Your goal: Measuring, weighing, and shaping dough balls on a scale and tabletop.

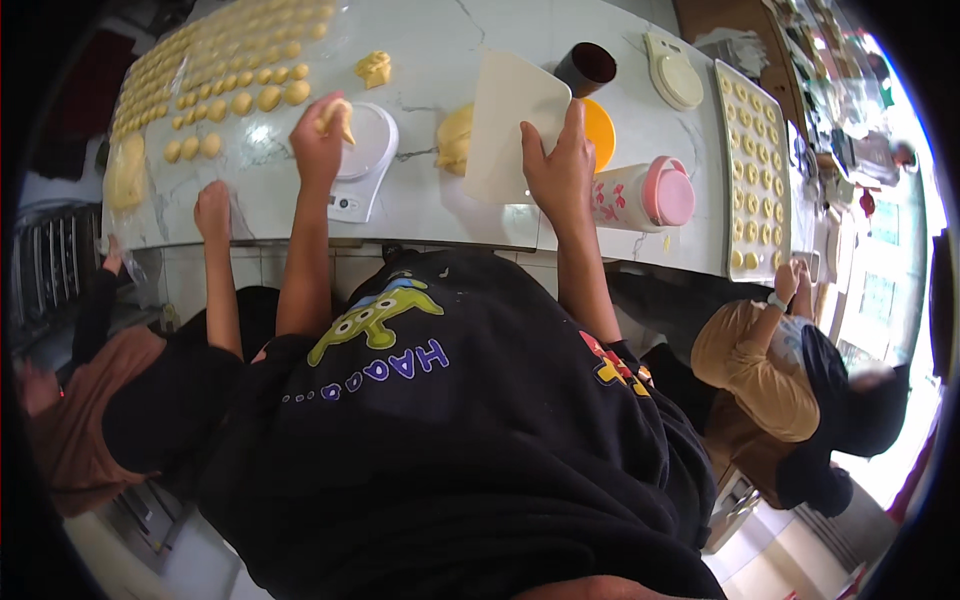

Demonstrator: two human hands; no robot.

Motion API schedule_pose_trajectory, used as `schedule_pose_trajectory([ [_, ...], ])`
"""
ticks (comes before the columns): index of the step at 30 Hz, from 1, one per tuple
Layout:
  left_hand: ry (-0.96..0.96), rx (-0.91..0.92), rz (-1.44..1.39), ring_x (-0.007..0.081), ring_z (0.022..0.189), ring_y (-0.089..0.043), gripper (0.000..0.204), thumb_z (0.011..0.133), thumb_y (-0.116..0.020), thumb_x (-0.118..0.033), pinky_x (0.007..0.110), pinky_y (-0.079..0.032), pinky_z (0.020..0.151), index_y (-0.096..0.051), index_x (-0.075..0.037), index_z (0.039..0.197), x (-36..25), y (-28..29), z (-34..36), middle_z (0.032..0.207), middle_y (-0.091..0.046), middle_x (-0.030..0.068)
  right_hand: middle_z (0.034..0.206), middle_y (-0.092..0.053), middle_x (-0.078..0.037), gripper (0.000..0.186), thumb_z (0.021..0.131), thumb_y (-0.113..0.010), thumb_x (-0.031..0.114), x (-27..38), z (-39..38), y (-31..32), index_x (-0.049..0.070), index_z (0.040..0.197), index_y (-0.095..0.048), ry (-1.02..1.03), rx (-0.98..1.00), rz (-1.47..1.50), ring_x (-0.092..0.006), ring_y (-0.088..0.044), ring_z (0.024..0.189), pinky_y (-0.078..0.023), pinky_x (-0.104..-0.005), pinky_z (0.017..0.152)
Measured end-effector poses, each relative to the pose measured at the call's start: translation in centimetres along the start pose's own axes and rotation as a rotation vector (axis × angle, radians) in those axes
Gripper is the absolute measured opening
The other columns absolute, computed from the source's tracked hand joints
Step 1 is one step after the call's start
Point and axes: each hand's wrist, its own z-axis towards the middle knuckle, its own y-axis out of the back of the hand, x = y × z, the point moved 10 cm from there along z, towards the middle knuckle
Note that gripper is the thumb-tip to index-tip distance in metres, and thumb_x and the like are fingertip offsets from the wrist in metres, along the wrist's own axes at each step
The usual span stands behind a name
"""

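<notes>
My left hand [317, 140] is closed around a piece of pale yellow dough [342, 122], raised beside the round plate of a white digital kitchen scale [372, 145]. With my right hand [562, 165] I grip a flat, cream-white dough scraper [510, 120] by its right edge. The scraper stands tilted next to a larger lump of dough [454, 138] on the marble table [440, 215] and hides part of it. Beyond the scale lies a small, loose dough piece [373, 69].
Rows of dough balls [240, 103] cover the far left, some under plastic sheet. A co-worker's hand [213, 210] rests there. At right stand a dark cup [587, 68], an orange bowl [600, 132], a pink-lidded tumbler [645, 195], another scale [675, 75] and a tray [722, 160] of ring-shaped dough.
</notes>
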Motion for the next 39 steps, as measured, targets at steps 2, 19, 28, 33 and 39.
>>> schedule_pose_trajectory([
  [2, 0.066, -0.046, -0.119, 0.0251, 0.097, -0.060, 0.022, 0.086, -0.057, -0.008, 0.030, -0.046, 0.085, -0.061, 0.000, 0.107, -1.6, -1.3, 1.5, 0.106, -0.061, 0.0144, 0.073, -0.060, -0.027, 0.039, 0.079, -0.061, 0.011, -0.9, -0.3, 0.9, -0.003, 0.107, -0.037, -0.008, -0.038, 0.009, -0.0456, -0.058, 0.065, -0.045, -0.0495, 0.057],
  [19, -0.468, 0.108, 0.648, 0.0424, 0.133, -0.019, 0.079, 0.083, -0.058, -0.050, 0.063, -0.019, 0.101, -0.020, -0.017, 0.143, -7.7, -14.7, 1.8, 0.145, -0.018, 0.0244, 0.062, -0.058, -0.020, 0.046, 0.080, -0.060, 0.015, -3.5, -2.4, 2.9, -0.005, 0.113, -0.037, -0.057, 0.021, -0.069, -0.0423, -0.058, 0.059, -0.044, -0.0494, 0.055],
  [28, -0.085, 0.117, 0.304, 0.0361, 0.108, -0.045, 0.092, 0.062, -0.082, -0.025, 0.042, -0.038, 0.093, -0.030, -0.001, 0.133, -3.9, -13.7, -11.5, 0.116, -0.047, 0.0192, 0.056, -0.057, -0.012, 0.029, 0.084, -0.058, 0.018, -1.9, -2.3, -4.7, 0.003, 0.104, -0.042, 0.274, 0.298, -0.271, -0.0326, -0.059, 0.051, -0.044, -0.0410, 0.044],
  [33, 0.047, 0.049, 0.308, 0.0360, 0.096, -0.054, 0.067, 0.057, -0.080, -0.008, 0.042, -0.045, 0.079, -0.046, 0.001, 0.115, -1.5, -13.8, -10.4, 0.104, -0.055, 0.0181, 0.057, -0.058, -0.010, 0.026, 0.082, -0.057, 0.016, 0.0, -3.0, -8.2, 0.008, 0.101, -0.041, 0.510, 0.431, -0.293, -0.0314, -0.059, 0.050, -0.044, -0.0399, 0.043],
  [39, 0.117, -0.020, 0.232, 0.0333, 0.079, -0.060, 0.033, 0.065, -0.072, -0.009, 0.041, -0.049, 0.071, -0.060, -0.001, 0.094, -0.6, -12.6, -10.8, 0.085, -0.062, 0.0149, 0.058, -0.059, -0.010, 0.031, 0.076, -0.056, 0.009, 0.8, -3.1, -11.4, 0.009, 0.102, -0.039, 0.483, 0.511, -0.333, -0.0324, -0.061, 0.052, -0.047, -0.0413, 0.045],
])
